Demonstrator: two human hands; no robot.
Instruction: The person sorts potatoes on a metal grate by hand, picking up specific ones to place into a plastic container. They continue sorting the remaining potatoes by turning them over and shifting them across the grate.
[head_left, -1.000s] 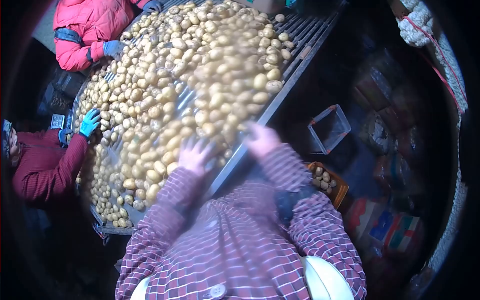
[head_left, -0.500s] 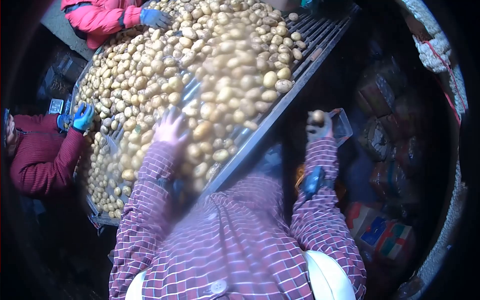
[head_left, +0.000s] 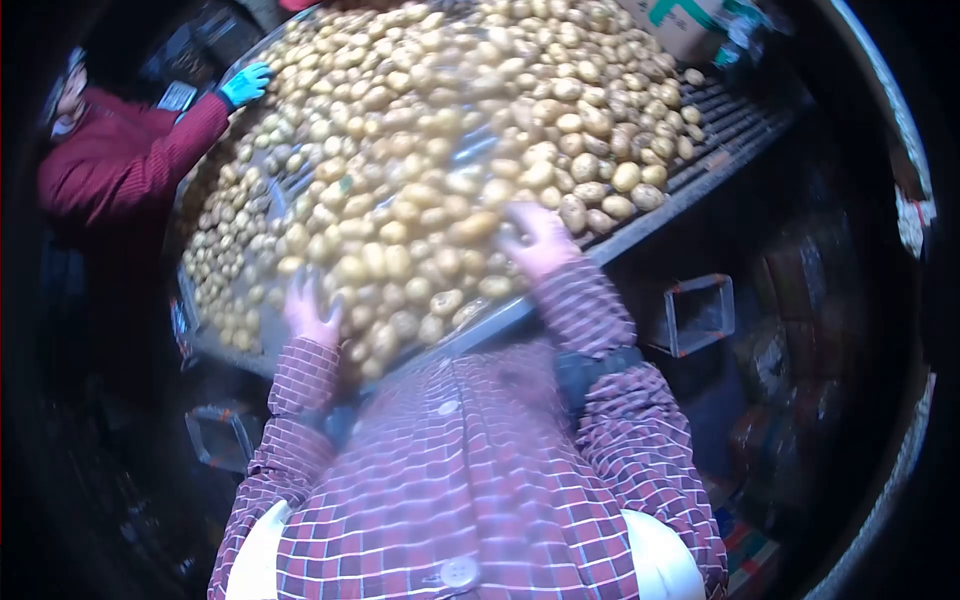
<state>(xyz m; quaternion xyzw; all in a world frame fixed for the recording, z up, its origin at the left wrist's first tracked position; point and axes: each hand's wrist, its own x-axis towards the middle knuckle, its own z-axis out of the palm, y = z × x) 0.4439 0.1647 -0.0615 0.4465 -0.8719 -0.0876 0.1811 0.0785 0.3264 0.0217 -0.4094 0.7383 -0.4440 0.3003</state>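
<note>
Potatoes (head_left: 395, 262) are heaped over a slatted metal sorting table (head_left: 640, 230). My left hand (head_left: 314, 312) reaches over the near left part of the heap, fingers apart and somewhat blurred, with nothing visibly gripped. On the right, my right hand (head_left: 540, 240) is at the near edge of the pile, its fingers spread towards the potatoes and slightly smeared. Just left of those fingers lies a larger yellowish potato. Small potatoes (head_left: 235, 215) gather at the table's left end. Both my hands seem to wear thin gloves with darker fingers.
A co-worker in a dark red jacket (head_left: 125, 160) stands at the left, a blue-gloved hand (head_left: 245, 85) at the pile. A clear open-topped container (head_left: 700, 282) is right of the table, another (head_left: 215, 412) lower left. A cardboard box (head_left: 680, 28) with green tape stands at the far right.
My right hand has come from beside the right container, where it held a potato, to the pile. My left hand has moved nearer the table's front left. The view has shifted.
</note>
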